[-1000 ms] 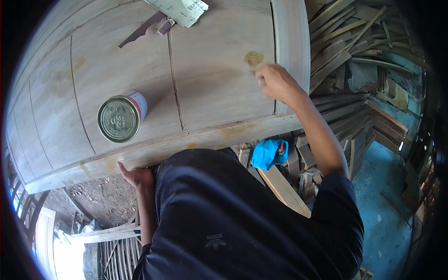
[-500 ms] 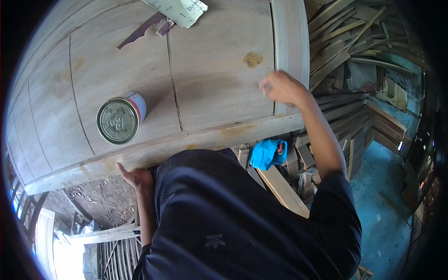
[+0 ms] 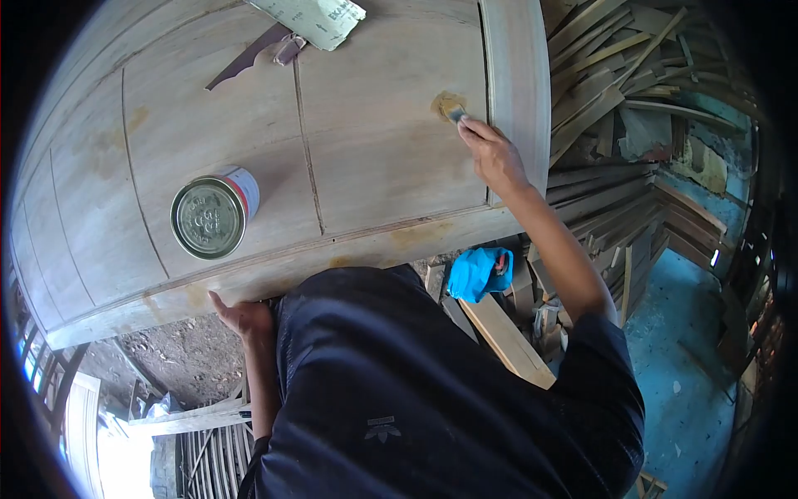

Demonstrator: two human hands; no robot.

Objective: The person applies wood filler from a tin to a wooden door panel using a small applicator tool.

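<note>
My right hand is closed around a small putty knife, mostly hidden by the fingers. The blade touches a brown filler patch on the wooden door panel. At the panel's near edge, my left hand has its thumb stretched up against the wood; its other fingers are largely hidden, and no tool shows in it. A round metal can, lid side toward me, stands on the panel left of centre.
Torn sandpaper lies at the panel's far side beside a dark purple strip. Below the near edge is a blue bag among wood offcuts. Timber scraps are piled at the right, above a blue floor.
My right hand has moved slightly down and left, its fingers now pointing up-left. The putty knife, not discernible before, now shows against the filler patch. My left hand stays put.
</note>
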